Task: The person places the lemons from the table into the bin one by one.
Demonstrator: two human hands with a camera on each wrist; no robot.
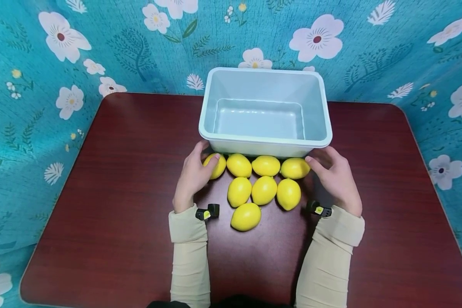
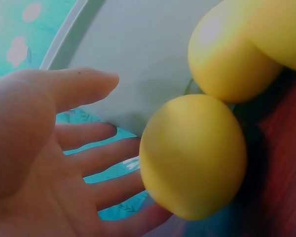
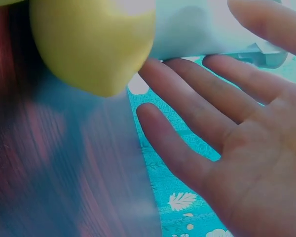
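Note:
A pale blue plastic bin (image 1: 269, 141), with nothing inside it, stands toward the table's back edge. Several lemons (image 1: 266, 165) lie in rows in front of it. At the bin's front left corner is my left hand (image 1: 194, 173), its thumb over the leftmost lemon (image 1: 217, 167). The left wrist view shows that hand's fingers (image 2: 108, 160) spread and nearly straight, reaching past the lemon (image 2: 193, 158) toward the bin. My right hand (image 1: 336, 175) is at the front right corner, thumb beside the rightmost lemon (image 1: 294, 168). Its fingers (image 3: 192, 103) extend under the bin's side in the right wrist view.
The dark red-brown wooden table (image 1: 131, 205) has rounded corners. Blue cloth with white flowers (image 1: 317, 38) hangs behind and around it. One lemon (image 1: 246, 217) lies nearest the front, between my two sleeved forearms. Each wrist carries a small black camera (image 1: 213, 210).

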